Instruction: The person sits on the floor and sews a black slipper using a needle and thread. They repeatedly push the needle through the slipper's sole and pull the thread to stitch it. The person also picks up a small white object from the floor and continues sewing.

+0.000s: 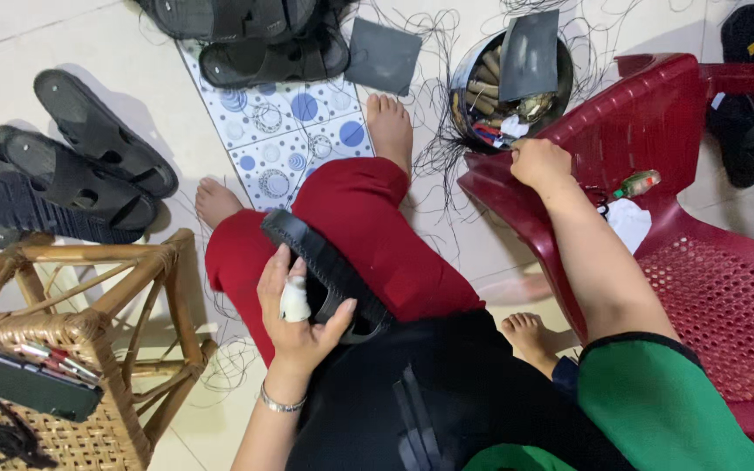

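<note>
Head view: a red chair (709, 262) is seen lying on its side just under the right hand (541, 164), and a wicker stool (89, 349) is seen well to the outer side of the left hand (300, 312). A black sandal (325, 270) is laid across the red-trousered knee (368, 235), seemingly so that it is kept steady on the lap. It is clasped by the left hand: the thumb is hooked over one edge and the fingers (272, 279) are wrapped round the other, one of them bound in white wrapping. More sandals (71, 174) are piled on the floor, beyond the left fingertips. A steel bowl (508, 78) of spools and scraps is placed just past the right knuckles, within easy reach. The right fingers are curled shut at the chair's rim; whether anything is pinched cannot be told. A small bottle (637, 184) lies beside that wrist.
</note>
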